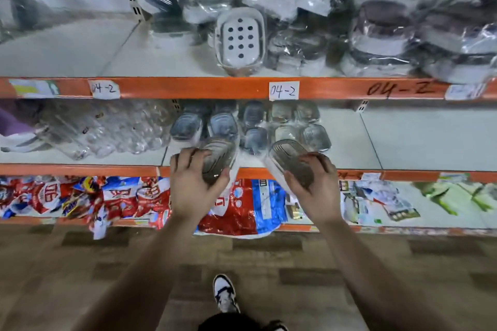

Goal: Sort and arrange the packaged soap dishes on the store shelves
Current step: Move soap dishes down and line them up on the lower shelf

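Sneaker (224,293), 1 only, is nearest, on the floor. The left hand (192,189) grips 1 wrapped grey left dish (220,157), and the right hand (316,192) grips the right dish (288,160), both over the front lip of the middle shelf (416,137). Fingers hide their near ends. Behind stand roughly 9 blurred packaged dishes (255,126). The upper heap (309,8) is too smeared to count.

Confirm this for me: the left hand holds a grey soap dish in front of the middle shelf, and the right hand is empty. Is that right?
Not quite. The right hand is not empty: it grips a second grey soap dish, as the head view shows. The left hand does hold a grey soap dish in front of the middle shelf.
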`<action>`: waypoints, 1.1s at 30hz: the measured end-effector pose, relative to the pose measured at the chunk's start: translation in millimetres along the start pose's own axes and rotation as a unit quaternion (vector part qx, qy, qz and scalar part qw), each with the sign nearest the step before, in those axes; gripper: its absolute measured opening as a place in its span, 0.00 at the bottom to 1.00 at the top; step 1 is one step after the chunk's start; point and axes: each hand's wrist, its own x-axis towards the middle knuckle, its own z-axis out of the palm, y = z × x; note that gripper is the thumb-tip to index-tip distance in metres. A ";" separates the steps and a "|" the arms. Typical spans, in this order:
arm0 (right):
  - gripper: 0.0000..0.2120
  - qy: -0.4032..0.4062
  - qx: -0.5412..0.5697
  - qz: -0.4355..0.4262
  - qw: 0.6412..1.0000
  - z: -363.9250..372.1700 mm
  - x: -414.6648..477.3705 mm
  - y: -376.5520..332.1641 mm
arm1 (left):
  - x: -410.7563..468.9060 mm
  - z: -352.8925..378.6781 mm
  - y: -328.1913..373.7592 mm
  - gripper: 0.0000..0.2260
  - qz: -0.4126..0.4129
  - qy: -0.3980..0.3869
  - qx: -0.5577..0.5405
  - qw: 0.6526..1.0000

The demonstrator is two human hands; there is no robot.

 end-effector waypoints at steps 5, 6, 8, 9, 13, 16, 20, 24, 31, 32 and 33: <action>0.25 0.046 0.030 0.094 0.994 6.5 4.8 61.3 | 1.6 80.6 30.8 0.21 0.044 -0.032 -0.033 0.998; 0.24 0.057 0.032 0.106 0.992 9.3 6.6 73.2 | 3.7 97.5 34.7 0.21 0.052 -0.035 -0.039 0.997; 0.23 0.072 0.026 0.121 0.990 14.5 11.2 94.4 | 11.0 129.1 42.2 0.22 0.058 -0.036 -0.048 0.997; 0.23 0.075 0.022 0.129 0.989 17.2 14.5 103.6 | 15.8 144.3 45.2 0.23 0.055 -0.038 -0.050 0.997; 0.22 0.100 0.000 0.140 0.985 30.1 29.0 136.0 | 39.6 198.3 51.6 0.24 0.044 -0.042 -0.066 0.996; 0.20 0.126 -0.009 0.142 0.982 38.1 35.3 151.8 | 59.2 232.3 52.8 0.24 0.049 -0.041 -0.050 0.997; 0.16 0.174 0.021 0.141 0.974 44.5 33.6 168.3 | 84.5 268.1 57.2 0.22 0.071 -0.012 -0.031 0.997; 0.16 0.176 0.024 0.152 0.972 43.4 33.8 185.5 | 99.0 295.0 59.6 0.22 0.061 -0.020 -0.006 0.998; 0.17 0.136 0.014 0.147 0.980 29.1 47.1 215.9 | 100.8 317.9 56.6 0.26 0.032 -0.042 0.044 0.998; 0.17 0.132 0.010 0.145 0.981 27.1 49.2 219.3 | 94.6 319.0 56.7 0.27 0.023 -0.059 0.055 0.996; 0.17 0.128 0.006 0.142 0.982 25.3 51.2 222.6 | 87.8 319.1 58.0 0.27 0.015 -0.070 0.063 0.995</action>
